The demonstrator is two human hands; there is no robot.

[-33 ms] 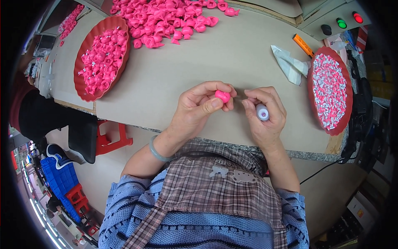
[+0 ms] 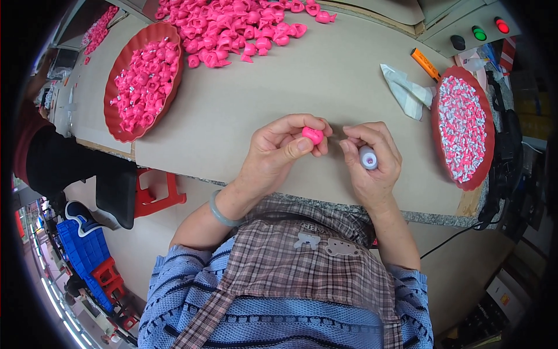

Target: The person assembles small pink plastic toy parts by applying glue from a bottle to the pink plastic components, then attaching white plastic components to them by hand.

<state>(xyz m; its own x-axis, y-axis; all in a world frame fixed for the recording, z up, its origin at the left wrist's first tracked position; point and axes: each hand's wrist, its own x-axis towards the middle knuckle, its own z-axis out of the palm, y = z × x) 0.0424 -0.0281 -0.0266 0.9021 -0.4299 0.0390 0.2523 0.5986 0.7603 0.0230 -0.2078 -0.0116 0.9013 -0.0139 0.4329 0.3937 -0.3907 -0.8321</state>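
My left hand pinches a small, rounded, hollow-looking pink plastic piece between thumb and fingers, above the table's near half. Close by on the right, my right hand is curled around a pale lilac tube whose round end faces up. The tips of its thumb and index finger point toward the pink piece, and a gap separates the two hands. Whether those fingertips also hold something tiny cannot be made out.
At left stands a red scalloped tray of pink pieces, with a loose heap of pink pieces behind it. Another red tray at right holds small pink-and-white parts. Nearby lie crumpled white paper and an orange marker.
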